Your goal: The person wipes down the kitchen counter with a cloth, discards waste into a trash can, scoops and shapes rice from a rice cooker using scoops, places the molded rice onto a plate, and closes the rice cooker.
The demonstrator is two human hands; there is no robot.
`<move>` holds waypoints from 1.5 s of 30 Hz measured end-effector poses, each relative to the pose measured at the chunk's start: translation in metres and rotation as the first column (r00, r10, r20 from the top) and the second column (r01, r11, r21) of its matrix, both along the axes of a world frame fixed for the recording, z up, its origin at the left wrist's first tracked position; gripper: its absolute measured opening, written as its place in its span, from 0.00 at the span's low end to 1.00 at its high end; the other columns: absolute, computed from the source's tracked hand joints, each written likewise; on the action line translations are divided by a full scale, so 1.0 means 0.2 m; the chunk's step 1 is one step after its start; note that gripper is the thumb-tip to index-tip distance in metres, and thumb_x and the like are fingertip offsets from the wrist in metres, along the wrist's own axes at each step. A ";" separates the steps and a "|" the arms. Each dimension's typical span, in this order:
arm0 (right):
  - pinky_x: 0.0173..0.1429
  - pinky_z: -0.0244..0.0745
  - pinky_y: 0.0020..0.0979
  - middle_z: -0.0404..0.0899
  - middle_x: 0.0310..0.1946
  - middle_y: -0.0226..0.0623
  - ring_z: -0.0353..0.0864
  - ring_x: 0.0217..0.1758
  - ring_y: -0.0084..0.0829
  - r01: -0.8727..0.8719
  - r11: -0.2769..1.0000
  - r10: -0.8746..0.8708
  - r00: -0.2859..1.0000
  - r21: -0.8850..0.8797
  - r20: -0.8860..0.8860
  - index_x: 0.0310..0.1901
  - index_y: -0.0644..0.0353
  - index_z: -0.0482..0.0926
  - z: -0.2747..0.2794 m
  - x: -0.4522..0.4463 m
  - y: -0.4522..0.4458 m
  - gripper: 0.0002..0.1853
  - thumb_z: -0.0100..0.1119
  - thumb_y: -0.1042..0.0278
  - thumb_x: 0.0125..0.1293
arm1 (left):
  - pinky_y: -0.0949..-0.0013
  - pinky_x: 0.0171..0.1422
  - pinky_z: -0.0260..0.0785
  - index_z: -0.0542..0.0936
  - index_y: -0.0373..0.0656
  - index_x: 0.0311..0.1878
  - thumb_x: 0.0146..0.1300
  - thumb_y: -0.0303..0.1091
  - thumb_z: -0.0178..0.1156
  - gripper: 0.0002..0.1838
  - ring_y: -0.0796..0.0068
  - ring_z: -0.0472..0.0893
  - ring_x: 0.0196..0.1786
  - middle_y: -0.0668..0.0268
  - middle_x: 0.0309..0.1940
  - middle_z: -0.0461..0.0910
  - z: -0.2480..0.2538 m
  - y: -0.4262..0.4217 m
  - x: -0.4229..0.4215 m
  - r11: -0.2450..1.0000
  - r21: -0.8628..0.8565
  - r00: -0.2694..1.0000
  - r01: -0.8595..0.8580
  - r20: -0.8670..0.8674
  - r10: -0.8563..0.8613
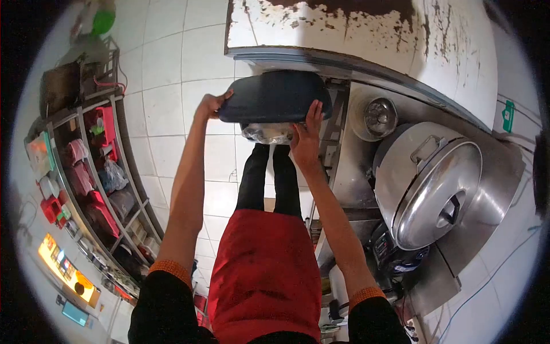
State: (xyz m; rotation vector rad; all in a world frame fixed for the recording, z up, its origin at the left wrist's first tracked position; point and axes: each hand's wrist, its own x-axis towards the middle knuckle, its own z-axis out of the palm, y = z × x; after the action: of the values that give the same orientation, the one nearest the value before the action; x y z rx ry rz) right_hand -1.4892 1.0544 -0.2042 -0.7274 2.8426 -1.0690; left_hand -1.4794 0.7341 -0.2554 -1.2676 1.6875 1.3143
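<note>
Out in front of my body, at the top middle of the view, is a dark, flat, lid-like piece [275, 97] with rounded corners. My left hand [214, 106] grips its left end, with the thumb on the upper face. At the near right corner, my right hand [307, 132] holds it, fingers lying over the top and thumb toward the near edge. Beneath that near edge shows a bundle in clear plastic [267, 133], close to my right thumb. What lies under the rest of the dark piece is hidden.
To the right, a big lidded steel pot [438, 183] and a small metal lid [380, 114] are on a steel counter [355, 166]. A white cabinet [355, 34] with peeling paint overhangs ahead. Shelving [123, 166] with pink and red items lines the left, beside a tiled floor [166, 109].
</note>
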 end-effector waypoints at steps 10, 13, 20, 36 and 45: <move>0.76 0.43 0.60 0.61 0.70 0.50 0.52 0.75 0.57 0.015 0.997 -0.013 1.000 0.081 -0.024 0.30 0.64 0.83 0.14 -0.15 -0.09 0.07 0.57 0.75 0.64 | 0.74 0.30 0.68 0.79 0.46 0.27 0.51 0.72 0.62 0.33 0.77 0.73 0.29 0.71 0.28 0.76 -0.03 -0.13 -0.13 0.957 0.190 0.955 0.217 0.163 -0.249; 0.76 0.43 0.59 0.64 0.67 0.51 0.55 0.74 0.57 -0.021 0.992 0.028 0.998 0.121 -0.063 0.30 0.62 0.83 0.15 -0.18 -0.05 0.06 0.58 0.76 0.63 | 0.74 0.29 0.67 0.82 0.65 0.52 0.63 0.55 0.60 0.17 0.80 0.69 0.27 0.69 0.30 0.76 0.03 -0.09 -0.18 0.951 0.226 0.950 0.212 0.180 -0.255; 0.73 0.54 0.56 0.75 0.57 0.52 0.67 0.66 0.54 -0.110 0.953 0.127 0.991 0.281 -0.043 0.30 0.64 0.84 0.21 -0.44 -0.08 0.05 0.59 0.77 0.58 | 0.82 0.13 0.62 0.77 0.60 0.58 0.49 0.20 0.59 0.31 0.85 0.63 0.13 0.56 0.35 0.83 -0.08 -0.17 -0.38 0.849 0.471 0.898 0.239 0.225 -0.377; 0.70 0.59 0.51 0.78 0.53 0.49 0.76 0.57 0.49 -0.143 0.933 0.189 0.976 0.330 -0.111 0.33 0.63 0.85 0.25 -0.49 -0.10 0.05 0.60 0.77 0.57 | 0.84 0.16 0.67 0.75 0.66 0.56 0.62 0.27 0.50 0.22 0.83 0.65 0.14 0.52 0.39 0.82 -0.12 -0.15 -0.32 0.882 0.404 0.943 0.244 0.115 -0.313; 0.60 0.71 0.48 0.79 0.50 0.52 0.77 0.56 0.49 0.113 0.991 -0.132 0.787 0.070 0.602 0.56 0.63 0.76 0.15 0.06 0.12 0.18 0.59 0.67 0.67 | 0.71 0.41 0.81 0.74 0.25 0.52 0.52 0.80 0.49 0.54 0.68 0.83 0.38 0.48 0.43 0.80 -0.13 -0.13 -0.12 0.938 0.340 0.970 0.062 0.201 -0.137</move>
State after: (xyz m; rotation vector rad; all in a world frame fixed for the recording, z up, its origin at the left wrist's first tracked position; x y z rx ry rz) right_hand -1.4776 1.0777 -0.1733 -0.1381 2.3520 -1.0308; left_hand -1.5043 0.7083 -0.2811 -1.0700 1.2928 1.2789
